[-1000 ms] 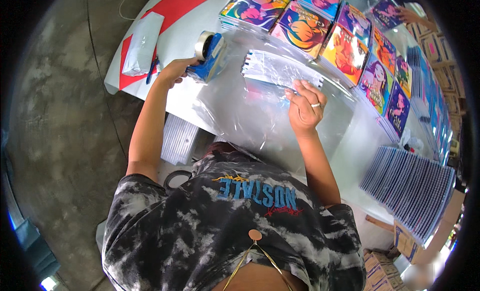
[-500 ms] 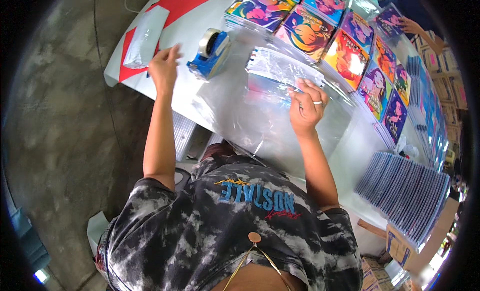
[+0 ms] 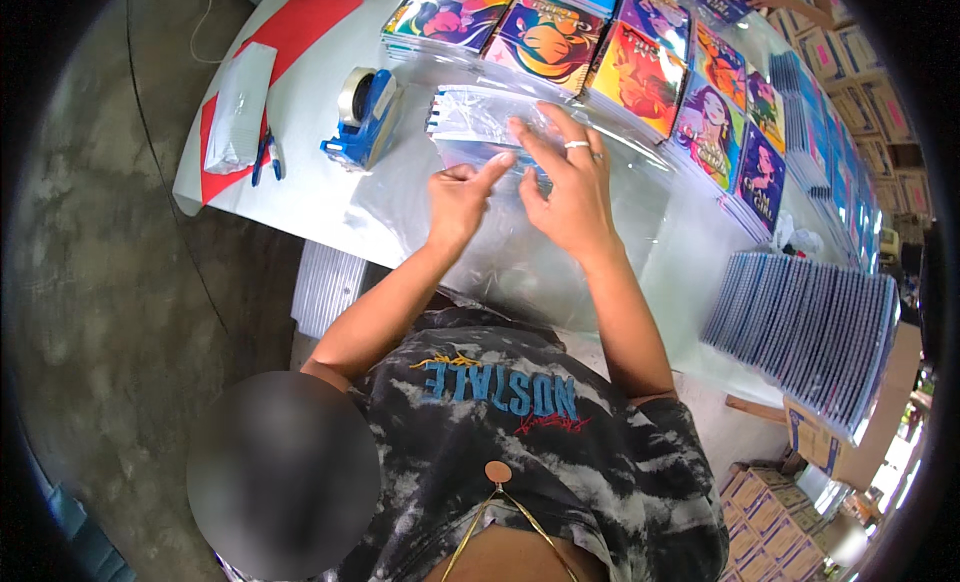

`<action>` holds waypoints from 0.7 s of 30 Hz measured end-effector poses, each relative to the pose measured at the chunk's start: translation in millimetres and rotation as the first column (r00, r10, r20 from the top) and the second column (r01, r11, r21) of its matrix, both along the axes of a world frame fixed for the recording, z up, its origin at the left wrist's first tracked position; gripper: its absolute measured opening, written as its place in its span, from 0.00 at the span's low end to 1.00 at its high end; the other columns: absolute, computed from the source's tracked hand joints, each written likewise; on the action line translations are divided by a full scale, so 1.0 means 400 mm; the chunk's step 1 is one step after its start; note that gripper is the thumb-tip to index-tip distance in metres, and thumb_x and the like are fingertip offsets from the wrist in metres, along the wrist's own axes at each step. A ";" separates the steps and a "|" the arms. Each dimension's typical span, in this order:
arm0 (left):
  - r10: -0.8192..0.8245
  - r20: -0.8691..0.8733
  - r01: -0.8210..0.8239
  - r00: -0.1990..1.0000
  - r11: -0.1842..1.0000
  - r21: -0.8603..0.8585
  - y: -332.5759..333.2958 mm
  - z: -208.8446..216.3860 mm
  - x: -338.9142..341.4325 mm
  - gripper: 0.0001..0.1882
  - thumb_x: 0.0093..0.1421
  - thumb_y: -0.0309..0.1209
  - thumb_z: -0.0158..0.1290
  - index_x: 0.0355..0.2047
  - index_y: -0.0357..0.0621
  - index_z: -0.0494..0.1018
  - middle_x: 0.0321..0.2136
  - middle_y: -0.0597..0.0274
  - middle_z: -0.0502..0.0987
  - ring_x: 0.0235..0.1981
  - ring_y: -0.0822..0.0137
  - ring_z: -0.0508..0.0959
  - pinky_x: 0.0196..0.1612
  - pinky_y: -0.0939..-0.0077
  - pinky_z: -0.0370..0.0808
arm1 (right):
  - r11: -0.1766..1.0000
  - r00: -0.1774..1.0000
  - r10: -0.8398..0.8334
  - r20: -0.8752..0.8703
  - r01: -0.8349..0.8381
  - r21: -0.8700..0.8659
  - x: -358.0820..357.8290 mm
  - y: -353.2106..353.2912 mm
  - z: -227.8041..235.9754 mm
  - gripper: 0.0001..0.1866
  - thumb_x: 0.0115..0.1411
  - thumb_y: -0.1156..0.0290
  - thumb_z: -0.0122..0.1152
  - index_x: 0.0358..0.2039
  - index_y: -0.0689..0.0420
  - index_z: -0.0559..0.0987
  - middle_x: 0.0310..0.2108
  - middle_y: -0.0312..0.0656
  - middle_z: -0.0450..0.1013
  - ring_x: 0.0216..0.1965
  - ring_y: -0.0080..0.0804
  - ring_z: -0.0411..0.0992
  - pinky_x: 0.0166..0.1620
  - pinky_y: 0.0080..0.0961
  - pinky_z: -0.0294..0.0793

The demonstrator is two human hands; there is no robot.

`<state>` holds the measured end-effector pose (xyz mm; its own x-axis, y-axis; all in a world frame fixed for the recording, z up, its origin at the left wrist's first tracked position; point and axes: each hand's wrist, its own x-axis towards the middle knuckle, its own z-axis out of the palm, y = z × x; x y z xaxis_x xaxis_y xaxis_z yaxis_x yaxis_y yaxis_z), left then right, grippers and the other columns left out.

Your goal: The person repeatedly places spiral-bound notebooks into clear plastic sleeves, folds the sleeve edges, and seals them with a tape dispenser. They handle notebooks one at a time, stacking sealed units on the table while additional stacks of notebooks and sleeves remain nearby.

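Left grip (image 3: pixel 460 204): fingers curled, thumb extended; whether it pinches anything cannot be told. Right grip (image 3: pixel 575 187): fingers parted, loose. The wrapped bundle (image 3: pixel 468 112) lies just beyond both grips on the counter (image 3: pixel 303 132), partly obscured by fingers and glare. Notebooks (image 3: pixel 545 42) farther beyond carry printed titles; the farthest are cut off.

A strip of bare surface (image 3: pixel 308 132) leaves passage between the dispenser (image 3: pixel 372 122) and the white bundle (image 3: pixel 240 112), with small blue items (image 3: pixel 267 162) beside the bundle. Stacked notebooks (image 3: pixel 545 44) block the far side. Over the film (image 3: pixel 520 267), the left hand (image 3: pixel 460 204) and right hand (image 3: pixel 570 182) leave only a narrow gap. Open surface lies between the right forearm (image 3: pixel 625 312) and the spiral stack (image 3: pixel 800 337).
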<state>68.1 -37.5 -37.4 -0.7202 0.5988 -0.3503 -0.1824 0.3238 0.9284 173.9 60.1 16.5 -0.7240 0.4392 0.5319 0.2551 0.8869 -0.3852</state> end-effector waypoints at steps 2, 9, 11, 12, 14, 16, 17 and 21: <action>0.005 -0.171 -0.056 0.985 0.954 -0.294 -0.025 -0.091 -0.052 0.23 0.48 0.45 0.63 0.11 0.39 0.72 0.11 0.63 0.72 0.12 0.70 0.69 0.20 0.74 0.69 | 1.000 0.997 -0.010 0.077 0.010 -0.004 -0.001 -0.009 0.058 0.21 0.44 0.73 0.60 0.43 0.49 0.78 0.52 0.39 0.64 0.48 0.40 0.62 0.50 0.39 0.58; -0.298 -0.678 0.281 0.672 0.950 -0.138 -0.072 -0.164 -0.217 0.34 0.40 0.34 0.67 0.47 0.38 0.66 0.41 0.50 0.73 0.41 0.58 0.73 0.44 0.70 0.69 | 0.979 0.944 0.010 0.328 0.057 -0.195 -0.082 -0.005 0.093 0.35 0.37 0.69 0.69 0.50 0.54 0.69 0.46 0.45 0.69 0.49 0.43 0.66 0.53 0.40 0.59; -0.374 -0.788 0.475 0.489 0.872 -0.119 -0.053 -0.131 -0.258 0.37 0.39 0.33 0.68 0.50 0.38 0.65 0.43 0.52 0.72 0.45 0.57 0.71 0.51 0.68 0.65 | 0.965 0.961 -0.006 0.276 0.078 -0.252 -0.028 -0.007 0.133 0.36 0.37 0.69 0.70 0.50 0.55 0.69 0.44 0.44 0.70 0.49 0.42 0.67 0.53 0.40 0.60; -0.391 -0.807 0.548 0.443 0.830 -0.102 -0.039 -0.092 -0.268 0.37 0.38 0.33 0.68 0.50 0.38 0.66 0.42 0.53 0.72 0.46 0.57 0.70 0.54 0.67 0.63 | 0.957 0.970 -0.021 0.242 0.090 -0.277 0.017 -0.022 0.178 0.36 0.37 0.70 0.70 0.51 0.55 0.69 0.43 0.44 0.70 0.48 0.41 0.67 0.52 0.39 0.61; -0.729 -0.417 0.799 0.544 0.601 -0.007 0.010 0.066 -0.256 0.39 0.36 0.33 0.69 0.50 0.37 0.67 0.43 0.55 0.73 0.47 0.59 0.70 0.54 0.67 0.63 | 0.935 0.997 -0.056 0.058 0.073 -0.346 0.141 -0.045 0.290 0.37 0.37 0.70 0.71 0.51 0.56 0.69 0.47 0.44 0.69 0.50 0.42 0.66 0.53 0.37 0.60; -0.659 -0.612 0.802 0.436 0.593 -0.067 0.054 0.213 -0.232 0.41 0.32 0.34 0.70 0.49 0.38 0.68 0.44 0.56 0.73 0.48 0.61 0.71 0.54 0.68 0.63 | 0.955 0.986 -0.098 -0.132 0.056 -0.291 0.254 -0.066 0.380 0.38 0.36 0.70 0.71 0.52 0.58 0.69 0.50 0.45 0.68 0.52 0.42 0.65 0.55 0.35 0.60; -0.583 -0.738 0.820 0.341 0.568 -0.069 0.093 0.301 -0.202 0.42 0.30 0.34 0.70 0.49 0.38 0.69 0.45 0.56 0.73 0.49 0.61 0.71 0.54 0.68 0.64 | 0.973 0.970 -0.094 -0.222 0.043 -0.225 0.330 -0.076 0.433 0.38 0.36 0.71 0.71 0.52 0.60 0.69 0.51 0.46 0.68 0.54 0.42 0.64 0.56 0.34 0.59; 0.078 -0.984 0.965 0.160 0.196 0.172 0.343 0.634 0.132 0.39 0.35 0.37 0.67 0.49 0.37 0.68 0.46 0.52 0.73 0.49 0.57 0.71 0.54 0.68 0.64 | 0.724 0.784 -0.444 -0.433 0.599 0.342 0.603 -0.160 0.600 0.32 0.34 0.82 0.66 0.46 0.57 0.74 0.40 0.45 0.73 0.41 0.44 0.71 0.45 0.30 0.68</action>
